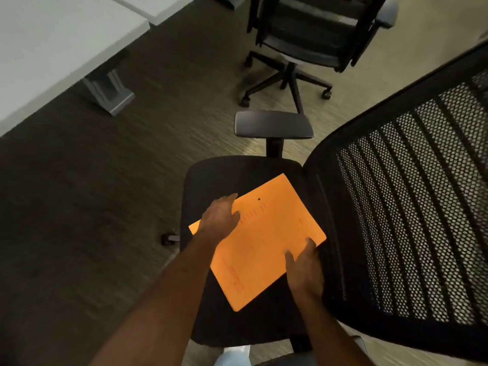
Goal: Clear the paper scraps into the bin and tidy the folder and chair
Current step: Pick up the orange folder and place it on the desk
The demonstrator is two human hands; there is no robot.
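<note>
Orange folder (260, 241) lies tilted over the black chair (227, 178) seat, mesh backrest to its right. Left hand (220, 216) grips the folder's upper-left edge, fingers (232, 200) curled over it. Right hand (303, 268) clasps its lower-right edge. White bench (52, 43) well beyond the left fingers.

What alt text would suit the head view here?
Two bare hands, left hand and right hand, hold an orange folder over the seat of a black mesh-backed chair. A second chair and a white desk stand on the carpet beyond.
</note>
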